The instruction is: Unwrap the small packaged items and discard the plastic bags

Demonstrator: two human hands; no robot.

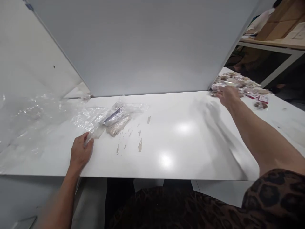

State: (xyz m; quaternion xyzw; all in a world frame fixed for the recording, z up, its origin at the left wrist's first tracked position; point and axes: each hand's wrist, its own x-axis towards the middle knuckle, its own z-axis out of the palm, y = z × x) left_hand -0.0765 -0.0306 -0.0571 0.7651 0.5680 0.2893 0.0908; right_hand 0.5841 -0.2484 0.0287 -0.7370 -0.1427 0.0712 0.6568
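Note:
My left hand [80, 152] rests low over the white table, thumb and fingers apart. Its fingertips are beside the edge of a crumpled clear plastic bag [91, 116]. Close to it lie a clear-wrapped bundle with a dark purple strip [113, 115] and a beige wrapped piece [118, 126]. At the far right, my right hand [228, 95] reaches into a pile of small clear packets [245, 83] with brownish contents. Its fingertips are blurred among the packets at the near left of the pile, so a grip there cannot be made out.
A tall grey-white panel [147, 47] stands along the back of the white table [166, 133]. Large clear plastic sheeting [35, 127] covers the left end. One packet [260, 105] lies apart from the pile. Cardboard boxes [281, 24] stand on another table behind, near a partly visible person.

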